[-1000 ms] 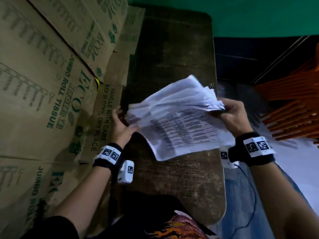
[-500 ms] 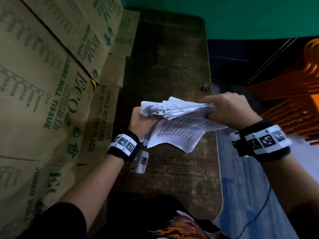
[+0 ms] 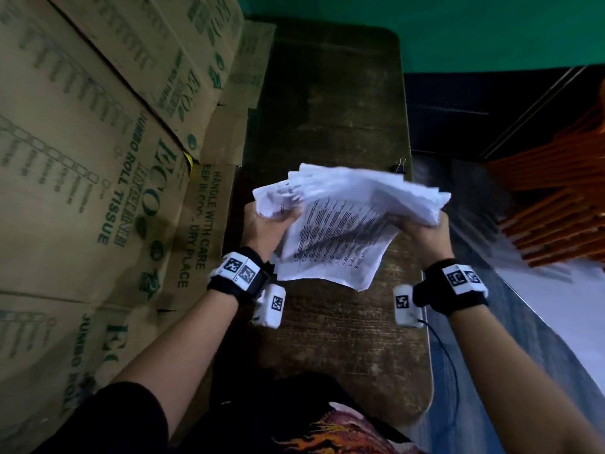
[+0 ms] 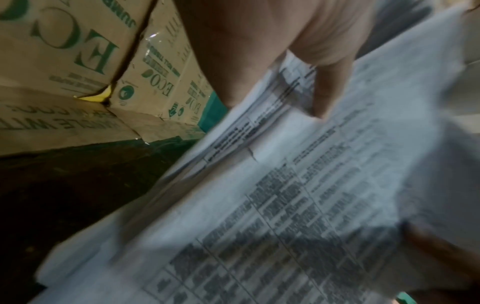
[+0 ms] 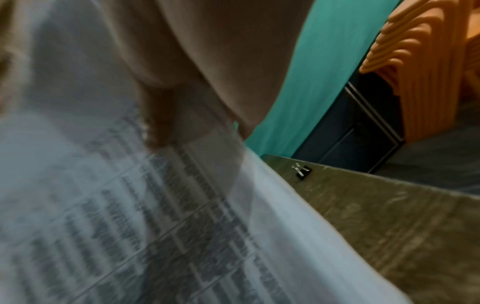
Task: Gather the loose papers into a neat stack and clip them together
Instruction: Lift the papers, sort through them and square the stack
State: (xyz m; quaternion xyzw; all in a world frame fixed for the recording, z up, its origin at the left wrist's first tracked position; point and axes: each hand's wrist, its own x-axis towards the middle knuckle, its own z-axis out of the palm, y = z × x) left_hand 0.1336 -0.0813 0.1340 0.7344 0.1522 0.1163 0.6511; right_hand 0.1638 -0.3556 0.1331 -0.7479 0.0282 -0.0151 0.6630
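Note:
A loose bundle of printed white papers (image 3: pixel 340 224) hangs in the air over the dark wooden table (image 3: pixel 330 348), its sheets uneven and fanned. My left hand (image 3: pixel 266 224) grips the bundle's left edge, and my right hand (image 3: pixel 422 231) grips its right edge. In the left wrist view my left hand's thumb presses on the papers (image 4: pixel 298 195). The right wrist view shows my fingers over the papers (image 5: pixel 155 216). A small black binder clip (image 3: pixel 398 167) lies on the table by its right edge, behind the papers; the clip (image 5: pixel 302 170) shows there too.
Cardboard cartons (image 3: pixel 82 191) printed with green lettering are stacked along the table's left side. Stacked orange plastic chairs (image 3: pixel 556 208) stand on the right, beyond the table's edge. A green wall (image 3: pixel 458 27) lies behind.
The bundle has gone from held flat and edge-on to tilted with its printed face toward me. My hands have spread apart, and the right hand now grips from underneath at the right edge.

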